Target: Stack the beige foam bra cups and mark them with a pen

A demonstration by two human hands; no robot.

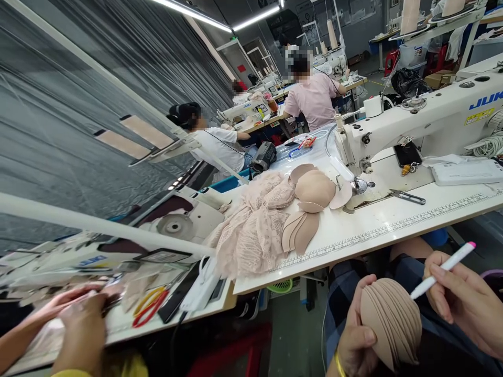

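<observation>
At the lower right, my left hand (356, 340) grips a fanned stack of beige bra cups (389, 319) above my lap. My right hand (458, 293) pinches a white marker pen (444, 269) with a pink end pointing up and away. The pen's other tip lies close to the stack's right edge; whether it touches I cannot tell. On the table beyond, more beige cups (314, 189) lie in loose piles next to a heap of pale pink lace fabric (255, 225).
A white sewing machine (424, 110) stands on the table (353, 235), with small scissors (406, 196), a phone (407, 154) and a white box (467, 172) beside it. At the left, a co-worker's hands (80, 324) handle fabric near red-and-yellow-handled scissors (151, 306). Other people sit at machines beyond.
</observation>
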